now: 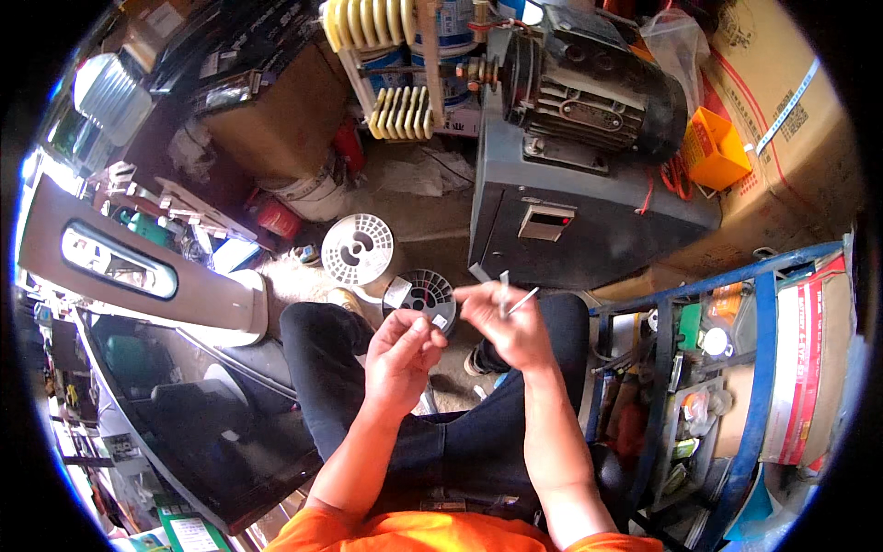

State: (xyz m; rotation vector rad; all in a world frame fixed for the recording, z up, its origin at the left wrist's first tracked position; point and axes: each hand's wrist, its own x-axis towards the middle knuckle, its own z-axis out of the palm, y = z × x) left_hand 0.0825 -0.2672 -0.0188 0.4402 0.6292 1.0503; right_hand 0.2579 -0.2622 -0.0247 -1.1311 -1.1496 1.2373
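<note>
Grey strips [509,293] in right hand [501,327], perhaps metal

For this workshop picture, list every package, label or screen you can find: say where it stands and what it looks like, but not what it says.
Small display panel: on the front of the grey metal machine cabinet, pale rectangular frame, dark window.
Large brown cardboard box: upper right, with a pale printed label.
Orange plastic box: beside the dark electric motor.
Red-and-white packs: on the blue metal rack, right.
Brown cardboard box: upper left.
</note>
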